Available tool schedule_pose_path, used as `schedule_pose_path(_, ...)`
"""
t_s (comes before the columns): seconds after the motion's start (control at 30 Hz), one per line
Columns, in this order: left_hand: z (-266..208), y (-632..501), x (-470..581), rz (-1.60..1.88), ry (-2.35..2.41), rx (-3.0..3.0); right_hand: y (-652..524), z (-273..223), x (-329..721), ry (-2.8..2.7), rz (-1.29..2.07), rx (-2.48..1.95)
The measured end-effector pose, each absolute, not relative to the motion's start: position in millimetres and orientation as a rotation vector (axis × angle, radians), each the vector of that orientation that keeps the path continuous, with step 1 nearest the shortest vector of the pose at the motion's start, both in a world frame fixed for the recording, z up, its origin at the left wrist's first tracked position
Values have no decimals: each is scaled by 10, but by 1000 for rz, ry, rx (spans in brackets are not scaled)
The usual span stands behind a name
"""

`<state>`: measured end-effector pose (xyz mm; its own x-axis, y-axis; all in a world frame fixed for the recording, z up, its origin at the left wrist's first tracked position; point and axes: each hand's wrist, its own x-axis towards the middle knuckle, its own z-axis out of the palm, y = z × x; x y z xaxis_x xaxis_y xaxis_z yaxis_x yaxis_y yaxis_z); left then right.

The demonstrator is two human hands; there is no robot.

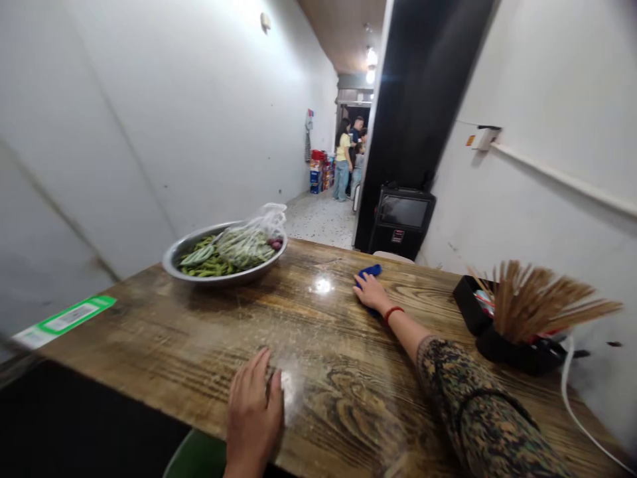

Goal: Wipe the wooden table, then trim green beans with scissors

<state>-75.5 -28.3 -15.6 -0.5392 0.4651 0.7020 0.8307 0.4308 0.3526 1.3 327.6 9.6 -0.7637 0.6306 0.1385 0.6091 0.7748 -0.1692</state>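
My right hand (371, 292), with a red band at the wrist, reaches toward the far side of the wooden table (318, 338) and presses on a blue cloth (372, 270). Parts of the cloth stick out beyond the fingers and under the palm; the rest is covered. Near the front edge, my left hand (255, 405) rests on the tabletop, fingers extended and thumb slightly apart, holding nothing. Beyond it, at the back left, stands a metal bowl (174, 262) of green pods, with a clear plastic bag (253, 236) of greens on top.
On the right stands a black holder (470, 305) with many wooden sticks (532, 302), beside a white cable (567, 378). A green-edged label (70, 320) lies at the left corner. Behind the table are a black speaker-like box (403, 219) and several people (343, 159) farther off.
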Motion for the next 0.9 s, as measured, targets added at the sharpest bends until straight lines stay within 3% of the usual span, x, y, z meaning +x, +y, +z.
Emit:
schedule_pose_path(0.17,-153,-324,-720,-1165,-2230,-920,1988,75,-354,-2940,312,-81)
schedule_pose_path(0.37,-164,-361,-665,-1250,-2204,-854,1102,237,565,-2951,628,576)
schedule_pose_path(0.5,-160,-373,-639,-1277,-2212,-878,1582,153,832,-2945,572,419)
schedule_pose_path(0.7,-168,-382,-668,-1329,-2209,-911,2611,60,131,-2748,239,-489)
schedule_pose_path(0.9,-187,-362,-696,-1364,-2190,-873,1730,135,-759,-2785,264,-206)
